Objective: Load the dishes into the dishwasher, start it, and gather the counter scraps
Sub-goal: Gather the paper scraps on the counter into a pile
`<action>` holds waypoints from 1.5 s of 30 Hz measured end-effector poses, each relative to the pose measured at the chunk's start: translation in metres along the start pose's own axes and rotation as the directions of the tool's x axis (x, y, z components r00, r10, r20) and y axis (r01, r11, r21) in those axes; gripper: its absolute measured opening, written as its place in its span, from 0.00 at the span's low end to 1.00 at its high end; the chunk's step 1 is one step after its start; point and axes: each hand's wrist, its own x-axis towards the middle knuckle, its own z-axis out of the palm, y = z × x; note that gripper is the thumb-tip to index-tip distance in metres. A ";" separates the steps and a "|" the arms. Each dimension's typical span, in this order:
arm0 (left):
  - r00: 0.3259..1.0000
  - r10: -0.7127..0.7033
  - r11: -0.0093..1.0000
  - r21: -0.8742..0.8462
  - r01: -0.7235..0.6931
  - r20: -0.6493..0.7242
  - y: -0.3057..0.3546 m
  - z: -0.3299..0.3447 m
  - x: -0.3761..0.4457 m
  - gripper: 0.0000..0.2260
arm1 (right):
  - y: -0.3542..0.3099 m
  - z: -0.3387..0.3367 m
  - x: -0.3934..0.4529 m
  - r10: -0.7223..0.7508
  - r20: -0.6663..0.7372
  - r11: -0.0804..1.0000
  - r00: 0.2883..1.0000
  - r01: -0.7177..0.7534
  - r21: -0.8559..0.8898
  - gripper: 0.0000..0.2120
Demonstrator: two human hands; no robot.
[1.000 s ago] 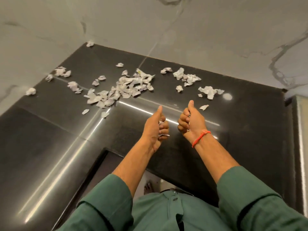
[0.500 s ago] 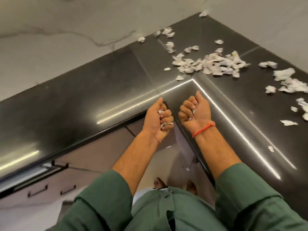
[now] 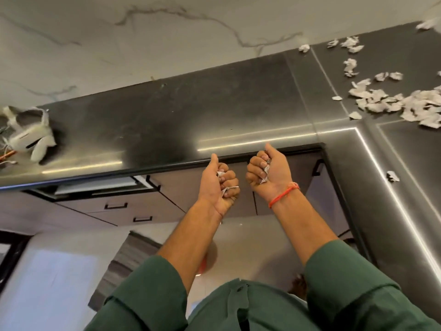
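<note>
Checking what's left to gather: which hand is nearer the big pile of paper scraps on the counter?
The right hand, just left of and below the scrap pile. The left hand sits farther left. Both grip scraps already.

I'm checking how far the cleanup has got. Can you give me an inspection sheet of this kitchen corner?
Surface: dark glossy L-shaped counter, streaked with light reflections.
Job's things: torn paper scraps scattered on the right wing; one stray scrap near the edge.
Clutter: blurred white object at the counter's left end, unidentifiable.
Grips: left hand and right hand each fisted around scraps, thumbs up, off the counter.
Cables: thin wires, blurred, at far left.
Surroundings: marble-look wall; drawers below; no dishwasher clearly identifiable.
</note>
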 end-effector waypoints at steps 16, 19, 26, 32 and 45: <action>0.991 -0.095 0.948 -0.313 0.060 -0.097 0.103 -0.253 -0.026 0.20 | 0.232 0.070 0.062 0.314 -0.121 0.943 0.942 -0.324 -0.081 0.28; 0.980 -0.087 0.878 -0.479 -0.010 -0.178 0.109 -0.304 -0.033 0.17 | 0.274 0.069 0.075 0.390 -0.200 0.897 0.899 -0.420 -0.138 0.27; 0.870 -0.118 0.785 -0.582 -0.214 -0.479 0.099 -0.388 -0.026 0.12 | 0.345 0.056 0.130 0.485 -0.440 0.710 0.756 -0.634 -0.307 0.22; 0.701 -0.194 0.839 -0.486 -0.244 -0.687 0.062 -0.446 0.001 0.14 | 0.409 0.022 0.193 0.507 -0.570 0.392 0.646 -0.762 -0.515 0.19; 0.668 -0.432 0.808 -0.589 -0.013 -0.606 -0.018 -0.554 0.109 0.27 | 0.518 -0.126 0.295 0.368 -0.719 0.280 0.590 -0.807 -0.520 0.28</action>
